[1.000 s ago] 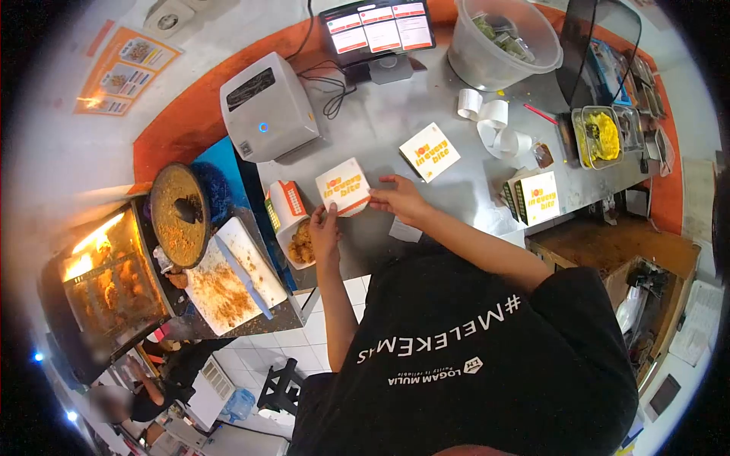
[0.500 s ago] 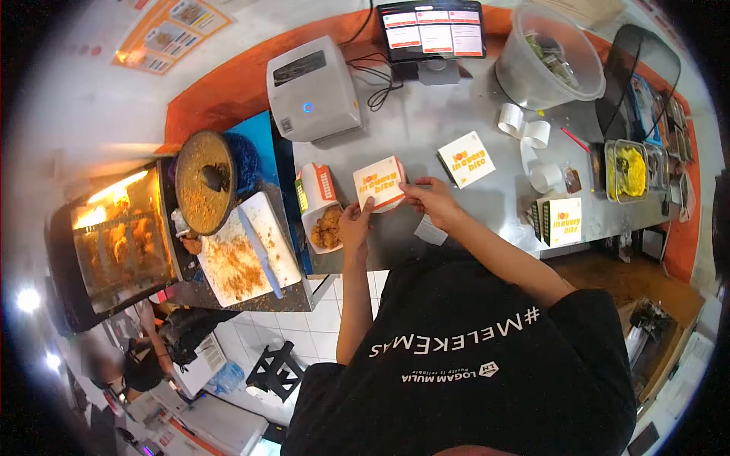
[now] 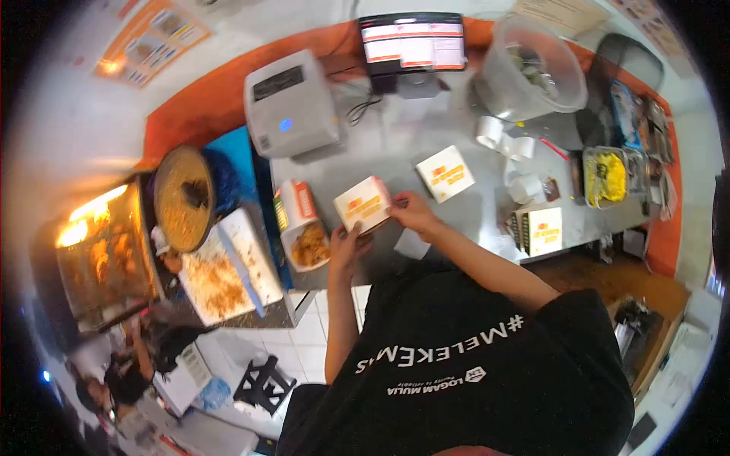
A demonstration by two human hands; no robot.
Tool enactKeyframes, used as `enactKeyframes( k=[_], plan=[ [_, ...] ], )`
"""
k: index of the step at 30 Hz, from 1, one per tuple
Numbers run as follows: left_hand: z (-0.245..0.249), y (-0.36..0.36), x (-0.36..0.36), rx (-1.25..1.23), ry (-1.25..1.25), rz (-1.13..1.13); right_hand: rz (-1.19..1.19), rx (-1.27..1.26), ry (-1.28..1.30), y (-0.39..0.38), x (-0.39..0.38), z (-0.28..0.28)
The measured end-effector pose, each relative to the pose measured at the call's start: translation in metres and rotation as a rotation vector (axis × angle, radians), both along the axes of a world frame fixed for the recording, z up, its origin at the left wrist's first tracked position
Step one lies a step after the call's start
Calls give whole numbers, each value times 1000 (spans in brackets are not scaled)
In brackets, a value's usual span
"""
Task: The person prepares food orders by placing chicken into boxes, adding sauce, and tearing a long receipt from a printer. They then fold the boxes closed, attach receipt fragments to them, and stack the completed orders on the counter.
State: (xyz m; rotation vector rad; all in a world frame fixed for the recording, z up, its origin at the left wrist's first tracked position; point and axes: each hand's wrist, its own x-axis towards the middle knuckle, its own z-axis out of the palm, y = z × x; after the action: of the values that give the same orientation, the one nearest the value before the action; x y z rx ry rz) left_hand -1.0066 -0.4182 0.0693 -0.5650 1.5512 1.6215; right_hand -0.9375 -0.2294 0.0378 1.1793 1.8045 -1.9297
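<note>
A white cardboard food box [image 3: 361, 204] with orange lettering is held over the metal counter between my two hands. My left hand [image 3: 347, 252] grips its near edge, thumb on the top face and fingers below. At the right edge, my right hand [image 3: 415, 214] pinches the box between thumb and fingers. Just left of it stands an open carton [image 3: 292, 207] with fried chicken pieces [image 3: 310, 245] in its near end. Another lettered box [image 3: 445, 174] lies to the right, and a small paper slip [image 3: 411, 245] rests below my right hand.
A label printer [image 3: 291, 106] and a screen [image 3: 413, 47] stand at the back. A plastic tub [image 3: 532, 72], curled paper strip [image 3: 520, 148] and stacked boxes [image 3: 544, 230] are on the right. Leftward are a knife [image 3: 240, 267] on a cutting board [image 3: 198, 280] and a lit display case [image 3: 103, 258]. Another person [image 3: 125, 376] is at lower left.
The whole view has shifted, so the counter's things appear farther left and mostly lower. Both hands keep hold of the box, which stays beside the chicken carton.
</note>
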Motion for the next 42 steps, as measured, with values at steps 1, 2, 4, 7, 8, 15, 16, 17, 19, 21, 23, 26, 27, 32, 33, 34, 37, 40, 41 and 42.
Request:
enactKeyframes(
  k=[1, 2, 4, 7, 8, 15, 16, 17, 19, 21, 23, 26, 27, 32, 33, 34, 37, 40, 41, 42],
  plan=[
    [-15, -3, 1, 103, -63, 50, -10, -66, 0, 3, -3, 10],
    [-28, -7, 1, 203, -133, 89, -30, -131, 5, 4, -7, 20],
    [-28, -4, 11, 364, -44, 168, 2, -250, 189, 4, -4, -11],
    [-44, 6, 17, 580, 191, 116, -88, -200, 303, -5, -6, -41],
    [-45, 7, 17, 487, 139, 207, -123, -415, 366, -7, -12, -63],
    [-64, 10, 22, -498, 743, -147, -149, -182, 401, -11, -22, -13],
    [-34, 18, 23, -498, 652, -85, -155, -175, 415, -11, -25, -17],
    [-20, 27, 22, -494, 553, -23, -100, -198, 383, -8, -26, -27],
    [-58, -1, 5, -616, 726, -186, -12, -160, 420, -4, -23, -26],
    [-68, -7, -6, -746, 892, -349, 45, -13, 440, -2, -23, -24],
    [-46, -1, -6, -859, 860, -430, 204, 313, 394, -2, -24, -28],
    [-55, 4, -7, -1006, 1446, -271, 393, 710, 543, -6, -28, -52],
    [-62, 1, -15, -864, 1310, -254, 514, 778, 472, 6, -30, -17],
    [18, 30, -23, -909, 1602, -717, -46, 825, 405, 110, -31, 62],
    [28, 32, -25, -751, 1523, -776, 0, 966, 283, 150, -28, 58],
    [26, 32, -27, -764, 1505, -775, 12, 981, 119, 180, -20, 77],
    [26, 36, -38, -582, 1354, -826, -8, 1200, 34, 263, 3, 40],
    [25, 41, -41, -589, 1401, -895, 234, 1144, -94, 304, 11, 2],
    [27, 41, -43, -598, 1392, -899, 365, 1136, -99, 305, 15, -7],
    [32, 43, -45, -568, 1398, -923, 376, 1132, -97, 304, 18, -4]
  ],
)
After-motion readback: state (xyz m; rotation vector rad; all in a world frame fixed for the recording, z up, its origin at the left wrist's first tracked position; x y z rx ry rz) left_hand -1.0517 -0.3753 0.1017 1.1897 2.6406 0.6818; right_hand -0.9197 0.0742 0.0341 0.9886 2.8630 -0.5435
